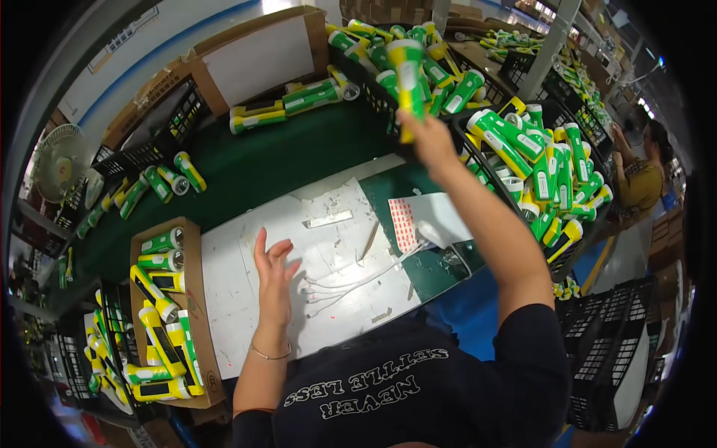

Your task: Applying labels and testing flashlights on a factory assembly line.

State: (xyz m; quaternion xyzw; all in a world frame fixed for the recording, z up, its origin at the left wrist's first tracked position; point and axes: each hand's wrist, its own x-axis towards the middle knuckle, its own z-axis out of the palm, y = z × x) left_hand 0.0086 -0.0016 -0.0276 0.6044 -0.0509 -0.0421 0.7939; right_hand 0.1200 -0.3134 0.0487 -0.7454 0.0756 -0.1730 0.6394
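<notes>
My right hand [433,142] is closed round the lower end of a green and yellow flashlight [408,71], held upright with its head up. It is raised in front of a heap of similar flashlights at the back, and its outline is slightly blurred. My left hand [275,280] hovers over the white work board [239,313], fingers spread, with nothing in it. Several white cables [358,279] lie across the board to the right of that hand. Beside them are a thin metal strip [328,219] and a sheet with red marks [402,224].
A cardboard box [196,299] of flashlights stands at left. Black crates [478,160] heaped with flashlights fill the right and back. Two flashlights [311,98] lie before an open carton [258,63]; others lie on the green belt [246,175]. Another person [644,168] sits at far right.
</notes>
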